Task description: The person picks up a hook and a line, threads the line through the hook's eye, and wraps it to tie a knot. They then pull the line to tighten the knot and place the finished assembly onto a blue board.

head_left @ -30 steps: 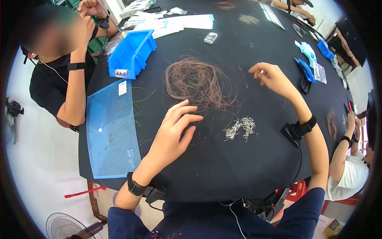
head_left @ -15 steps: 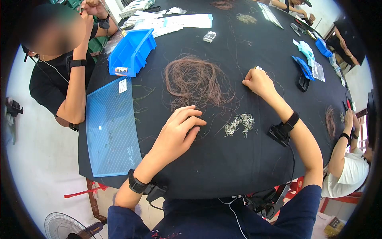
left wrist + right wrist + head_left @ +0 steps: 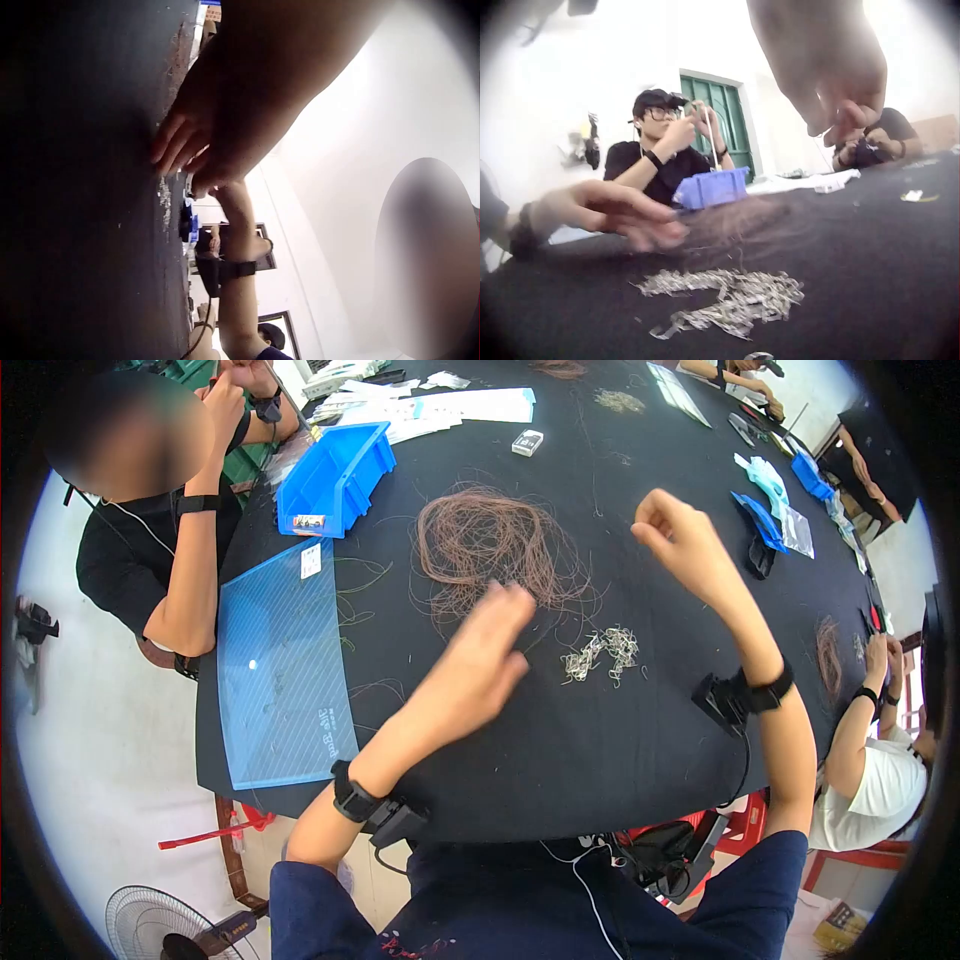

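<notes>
My left hand [image 3: 472, 665], blurred in the head view, hovers at the near edge of a loose coil of thin brown line [image 3: 490, 540]; its fingers reach forward and hold nothing visible. In the left wrist view its fingers [image 3: 176, 146] extend close to the table. My right hand [image 3: 683, 545] is raised on the right, its fingers loosely bent and the thumb near the index finger, with nothing visible held. Between and nearer than the hands lies a heap of small silvery fish hooks [image 3: 602, 654], seen close up as hooks [image 3: 727, 300] in the right wrist view.
A blue bin [image 3: 340, 475] and a translucent blue folder [image 3: 285, 670] lie left on the black table [image 3: 560, 760]. A fine strand [image 3: 597, 500] lies beyond the hooks. A small white box [image 3: 527, 443] and papers [image 3: 470, 405] are farther back. Other people sit around.
My right hand dipped left to the table by the fine strand, then lifted and drew back right. The strand's near end now lies farther away. My left hand moved forward toward the brown coil.
</notes>
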A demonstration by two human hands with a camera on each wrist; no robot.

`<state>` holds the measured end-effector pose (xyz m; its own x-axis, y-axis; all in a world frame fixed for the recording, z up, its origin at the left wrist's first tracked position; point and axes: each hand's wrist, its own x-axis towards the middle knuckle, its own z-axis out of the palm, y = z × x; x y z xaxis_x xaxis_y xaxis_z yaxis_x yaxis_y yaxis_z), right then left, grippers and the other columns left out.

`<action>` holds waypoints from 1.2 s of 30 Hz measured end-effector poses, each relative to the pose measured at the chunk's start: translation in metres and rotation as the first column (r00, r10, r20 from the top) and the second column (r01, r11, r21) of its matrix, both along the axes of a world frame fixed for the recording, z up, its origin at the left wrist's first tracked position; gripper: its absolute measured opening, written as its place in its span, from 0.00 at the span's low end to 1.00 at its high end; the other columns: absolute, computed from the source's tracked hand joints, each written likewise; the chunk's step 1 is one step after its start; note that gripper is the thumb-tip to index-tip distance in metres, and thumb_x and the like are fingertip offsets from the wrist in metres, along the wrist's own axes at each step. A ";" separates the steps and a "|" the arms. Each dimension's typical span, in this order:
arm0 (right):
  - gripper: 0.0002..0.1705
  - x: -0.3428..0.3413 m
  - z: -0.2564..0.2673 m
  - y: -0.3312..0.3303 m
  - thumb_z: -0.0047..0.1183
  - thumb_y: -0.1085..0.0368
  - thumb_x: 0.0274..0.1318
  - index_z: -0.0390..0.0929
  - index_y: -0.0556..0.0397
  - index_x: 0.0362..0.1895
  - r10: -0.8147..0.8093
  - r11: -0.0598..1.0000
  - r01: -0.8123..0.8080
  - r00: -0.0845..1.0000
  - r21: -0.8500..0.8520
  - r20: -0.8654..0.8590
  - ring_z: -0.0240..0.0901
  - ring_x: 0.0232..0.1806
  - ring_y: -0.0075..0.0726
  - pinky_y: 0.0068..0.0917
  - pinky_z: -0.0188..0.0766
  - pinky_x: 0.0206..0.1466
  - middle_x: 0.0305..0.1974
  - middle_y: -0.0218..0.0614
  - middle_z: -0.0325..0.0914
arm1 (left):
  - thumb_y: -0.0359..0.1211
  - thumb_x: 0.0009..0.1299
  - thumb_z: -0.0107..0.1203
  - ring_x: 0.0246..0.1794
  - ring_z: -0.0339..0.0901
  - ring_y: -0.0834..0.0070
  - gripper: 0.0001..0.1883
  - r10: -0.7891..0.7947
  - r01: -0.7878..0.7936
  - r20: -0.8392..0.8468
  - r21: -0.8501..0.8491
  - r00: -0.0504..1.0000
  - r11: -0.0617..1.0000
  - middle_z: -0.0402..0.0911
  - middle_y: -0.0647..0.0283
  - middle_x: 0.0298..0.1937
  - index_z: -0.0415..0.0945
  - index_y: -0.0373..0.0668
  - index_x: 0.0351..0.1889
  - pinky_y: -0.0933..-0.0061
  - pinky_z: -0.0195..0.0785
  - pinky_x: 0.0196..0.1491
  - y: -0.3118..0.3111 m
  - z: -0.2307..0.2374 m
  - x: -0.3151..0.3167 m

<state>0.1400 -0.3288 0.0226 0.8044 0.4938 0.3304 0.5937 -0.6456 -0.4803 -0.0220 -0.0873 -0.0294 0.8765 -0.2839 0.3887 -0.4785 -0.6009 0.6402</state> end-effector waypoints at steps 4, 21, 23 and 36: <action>0.05 -0.067 0.058 0.006 0.53 0.71 0.55 0.70 0.57 0.32 0.140 0.985 -0.138 0.990 0.108 -0.011 0.69 0.28 0.23 0.20 0.64 0.30 0.28 0.29 0.73 | 0.19 0.64 0.47 0.56 0.72 0.59 0.20 0.320 -0.328 -0.074 -0.196 0.945 0.924 0.77 0.52 0.49 0.70 0.38 0.56 0.65 0.60 0.62 0.010 0.021 0.007; 0.09 -0.135 -0.008 0.040 0.57 0.72 0.54 0.69 0.56 0.37 0.379 0.845 -0.044 0.752 0.533 -0.539 0.71 0.29 0.17 0.19 0.66 0.29 0.26 0.29 0.74 | 0.25 0.55 0.63 0.40 0.73 0.65 0.13 0.083 -0.069 0.172 -0.087 0.982 0.994 0.76 0.63 0.38 0.79 0.42 0.39 0.68 0.67 0.43 -0.003 0.039 -0.017; 0.10 -0.128 -0.014 0.044 0.58 0.71 0.54 0.70 0.56 0.37 0.471 0.785 -0.037 0.684 0.619 -0.557 0.71 0.29 0.18 0.19 0.66 0.29 0.27 0.29 0.74 | 0.26 0.55 0.63 0.41 0.73 0.65 0.13 0.065 -0.052 0.151 -0.089 0.986 0.995 0.77 0.62 0.39 0.79 0.42 0.39 0.68 0.67 0.43 -0.002 0.033 -0.015; 0.11 -0.125 -0.043 0.038 0.60 0.71 0.51 0.72 0.55 0.38 0.534 0.790 -0.318 0.777 0.524 -0.334 0.72 0.28 0.22 0.20 0.65 0.28 0.28 0.30 0.75 | 0.24 0.52 0.65 0.36 0.75 0.69 0.07 -0.039 0.040 0.011 -0.039 0.999 0.998 0.80 0.65 0.31 0.80 0.40 0.29 0.70 0.67 0.41 -0.002 0.016 -0.018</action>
